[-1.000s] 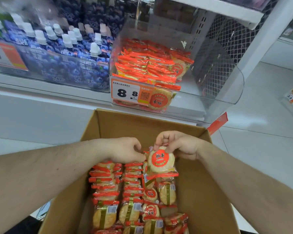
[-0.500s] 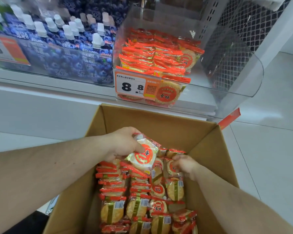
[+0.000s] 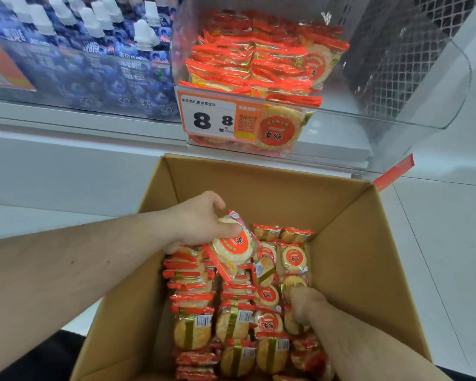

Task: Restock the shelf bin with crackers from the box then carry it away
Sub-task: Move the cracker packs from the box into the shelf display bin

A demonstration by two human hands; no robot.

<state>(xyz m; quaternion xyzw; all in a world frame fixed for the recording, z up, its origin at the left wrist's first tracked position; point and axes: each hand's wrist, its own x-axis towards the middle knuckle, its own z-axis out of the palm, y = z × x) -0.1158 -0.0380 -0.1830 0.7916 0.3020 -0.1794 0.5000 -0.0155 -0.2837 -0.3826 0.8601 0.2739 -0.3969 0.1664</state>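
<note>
An open cardboard box sits below the shelf with several rows of orange-and-gold cracker packets in it. My left hand grips one cracker packet, tilted, just above the rows at the back of the box. My right hand is pushed down among the packets on the box's right side; its fingertips are hidden. Above the box, the clear plastic shelf bin holds a stack of the same crackers on its left side.
A price tag reading 8.8 is fixed to the bin's front. Blue drink pouches with white caps fill the shelf to the left. An orange tag sticks out by the box's far right corner. White floor tiles lie to the right.
My right hand passed the packet to my left hand, then dropped lower and deeper into the box's right side. My left hand keeps the packet. The view moved closer to the shelf.
</note>
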